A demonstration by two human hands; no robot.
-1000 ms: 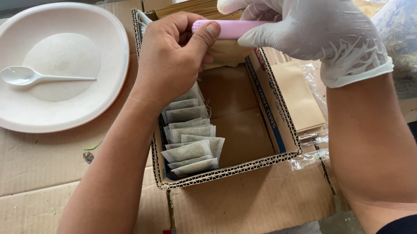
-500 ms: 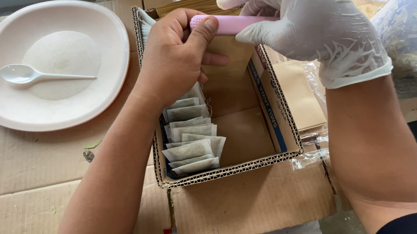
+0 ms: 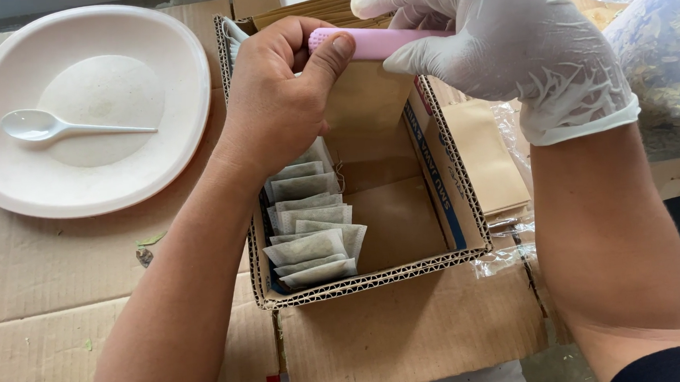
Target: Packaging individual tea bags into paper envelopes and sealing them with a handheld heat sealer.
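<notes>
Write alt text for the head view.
Two hands, the left bare and the right gloved, hold a pink tool over a cardboard box of tea bags. A white plate with a spoon lies left.

The left hand (image 3: pixel 282 99) is bare, its forearm running up from the near left edge — wrist straight, fingers curled, thumb pressed forward against the fingertips in a pinch. The right hand (image 3: pixel 497 36) wears a white glove that ends at the wrist; its bare forearm rises from the near right. Its fingers are bent, closed in a grip — nearly touching the left thumb.
</notes>
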